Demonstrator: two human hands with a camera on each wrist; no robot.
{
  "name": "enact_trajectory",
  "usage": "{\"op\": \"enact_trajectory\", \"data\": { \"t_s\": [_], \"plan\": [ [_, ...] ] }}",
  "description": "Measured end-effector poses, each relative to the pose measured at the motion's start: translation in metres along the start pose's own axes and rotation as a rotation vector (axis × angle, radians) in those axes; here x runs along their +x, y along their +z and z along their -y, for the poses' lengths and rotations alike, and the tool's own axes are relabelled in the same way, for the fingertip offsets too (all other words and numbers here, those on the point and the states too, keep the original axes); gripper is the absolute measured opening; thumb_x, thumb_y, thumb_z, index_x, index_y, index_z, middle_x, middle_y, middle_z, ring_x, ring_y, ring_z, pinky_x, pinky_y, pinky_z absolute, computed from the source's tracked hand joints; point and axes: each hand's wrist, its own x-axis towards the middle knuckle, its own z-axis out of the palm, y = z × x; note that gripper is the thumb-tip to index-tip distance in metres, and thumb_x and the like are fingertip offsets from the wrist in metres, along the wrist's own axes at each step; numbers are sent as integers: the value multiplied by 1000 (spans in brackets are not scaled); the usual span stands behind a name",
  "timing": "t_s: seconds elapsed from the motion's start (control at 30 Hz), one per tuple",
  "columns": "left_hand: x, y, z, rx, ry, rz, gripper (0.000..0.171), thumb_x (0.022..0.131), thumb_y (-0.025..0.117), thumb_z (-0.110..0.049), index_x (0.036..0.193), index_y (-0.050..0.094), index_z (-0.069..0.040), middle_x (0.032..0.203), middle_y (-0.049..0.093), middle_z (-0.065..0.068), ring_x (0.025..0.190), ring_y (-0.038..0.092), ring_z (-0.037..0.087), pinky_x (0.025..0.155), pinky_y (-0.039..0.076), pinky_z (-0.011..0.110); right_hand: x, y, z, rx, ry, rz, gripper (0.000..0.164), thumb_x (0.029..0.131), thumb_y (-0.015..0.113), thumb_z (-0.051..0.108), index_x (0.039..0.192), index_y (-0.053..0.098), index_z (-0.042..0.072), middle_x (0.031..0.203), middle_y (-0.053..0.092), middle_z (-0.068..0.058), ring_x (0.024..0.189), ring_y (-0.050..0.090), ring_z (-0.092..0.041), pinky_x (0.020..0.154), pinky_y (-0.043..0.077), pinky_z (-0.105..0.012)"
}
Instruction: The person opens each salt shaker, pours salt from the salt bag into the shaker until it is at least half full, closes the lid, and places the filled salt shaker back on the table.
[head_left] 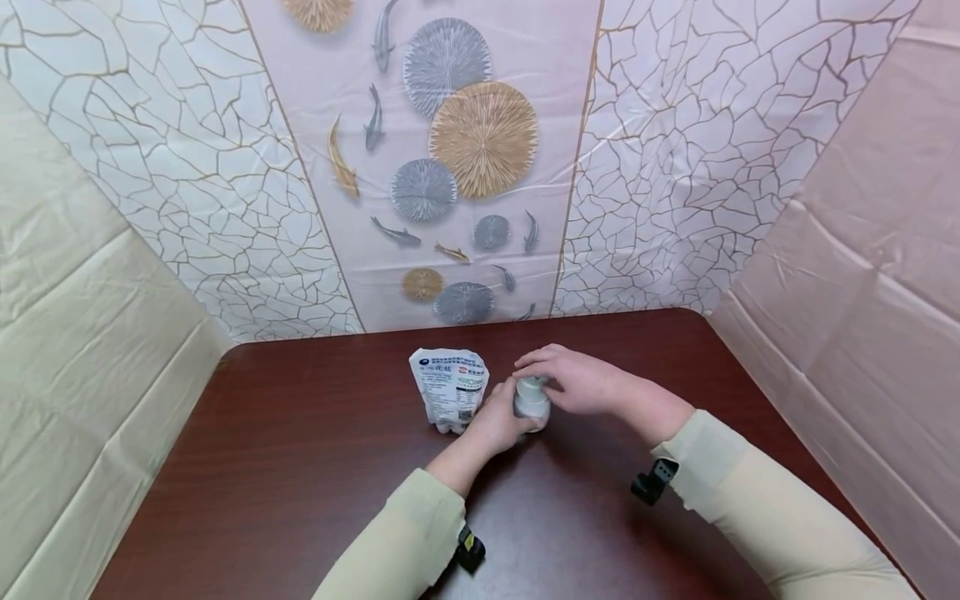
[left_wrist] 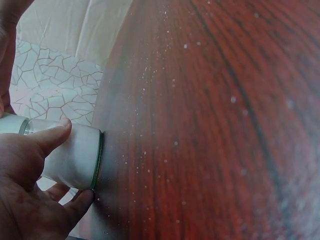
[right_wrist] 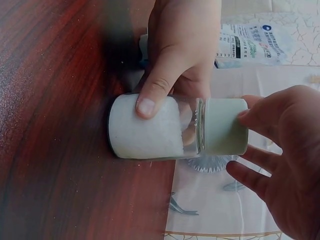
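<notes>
A clear glass jar [right_wrist: 145,127], partly filled with fine white grains, stands upright on the table. Its lid [right_wrist: 226,126] is pale green and sits on the jar's mouth. My left hand [head_left: 497,421] grips the glass body, with the thumb [right_wrist: 148,102] across the front and fingers behind. Around the lid, the thumb and fingers of my right hand [head_left: 581,379] hold its side from above. Just left of the jar, a white printed pouch [head_left: 452,387] stands upright, close behind my left hand.
The dark red-brown wooden table [head_left: 315,433] has small white specks [left_wrist: 175,143] scattered near the jar. Patterned cloth walls [head_left: 465,250] rise at the table's back and sides. A small black camera [head_left: 655,481] is on each wrist.
</notes>
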Motion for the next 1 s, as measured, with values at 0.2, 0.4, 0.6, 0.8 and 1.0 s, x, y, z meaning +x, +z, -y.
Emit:
{"op": "enact_trajectory", "data": {
  "t_s": [0.2, 0.4, 0.6, 0.8, 1.0],
  "plan": [
    [1, 0, 1, -2, 4, -1, 81, 86, 79, -33, 150, 35, -9, 130, 53, 14, 111, 56, 26, 93, 46, 42, 0, -1, -1, 2, -10, 13, 36, 91, 62, -1, 126, 66, 6, 132, 59, -7, 126, 50, -27, 103, 42, -44],
    [1, 0, 1, 5, -8, 8, 82, 86, 78, -34, 151, 34, -9, 130, 52, 13, 113, 55, 25, 94, 45, 42, 1, -1, -2, 9, -2, 5, 34, 92, 63, 1, 126, 67, 7, 128, 60, -7, 121, 51, -26, 99, 44, -43],
    [1, -1, -2, -9, -14, 17, 84, 87, 77, -34, 153, 30, -8, 136, 50, 14, 117, 54, 26, 97, 44, 43, 2, -1, -2, 12, 30, -11, 34, 94, 67, 9, 127, 66, 7, 126, 59, -7, 116, 50, -25, 95, 46, -41],
    [1, -2, -2, -12, -14, 17, 84, 88, 77, -34, 153, 30, -9, 135, 50, 14, 116, 54, 26, 96, 45, 42, 3, 1, -2, 10, 57, -25, 34, 94, 68, 13, 128, 66, 7, 122, 59, -7, 114, 51, -24, 93, 46, -41],
    [-2, -3, -3, -10, -2, 9, 83, 87, 77, -33, 152, 32, -8, 132, 51, 15, 113, 55, 27, 94, 46, 43, 3, 4, -1, 0, 72, -55, 35, 93, 71, 17, 125, 66, 6, 119, 59, -9, 112, 52, -26, 93, 46, -42]
  ]
}}
